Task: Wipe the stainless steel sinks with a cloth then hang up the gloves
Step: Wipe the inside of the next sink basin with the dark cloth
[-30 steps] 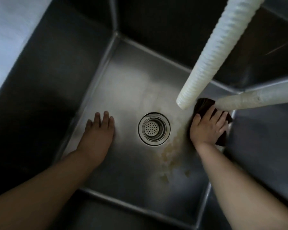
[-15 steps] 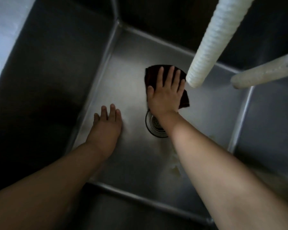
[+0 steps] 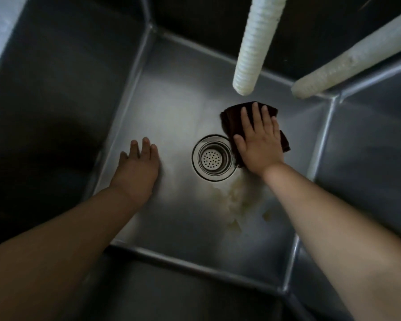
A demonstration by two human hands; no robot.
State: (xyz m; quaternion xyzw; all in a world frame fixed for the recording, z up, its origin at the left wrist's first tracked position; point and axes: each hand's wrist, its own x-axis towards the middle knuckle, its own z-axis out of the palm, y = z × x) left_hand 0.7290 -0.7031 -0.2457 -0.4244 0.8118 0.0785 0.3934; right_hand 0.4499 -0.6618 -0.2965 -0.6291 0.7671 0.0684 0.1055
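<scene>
Right hand (image 3: 258, 141) flat, fingers straight and slightly spread, palm pressing dark brown cloth (image 3: 232, 119) onto floor of stainless steel sink (image 3: 171, 100). Cloth edges show beyond fingertips and on both sides of palm. Drain strainer (image 3: 212, 158) just beside thumb side of right hand, cloth edge touching its rim. Yellowish residue patch (image 3: 236, 202) on floor below right wrist. Left hand (image 3: 138, 169) flat on sink floor, fingers straight, holding nothing, well apart from cloth, across drain. Two white corrugated hoses (image 3: 255, 45) (image 3: 354, 59) hang above, ends beyond right fingertips.
</scene>
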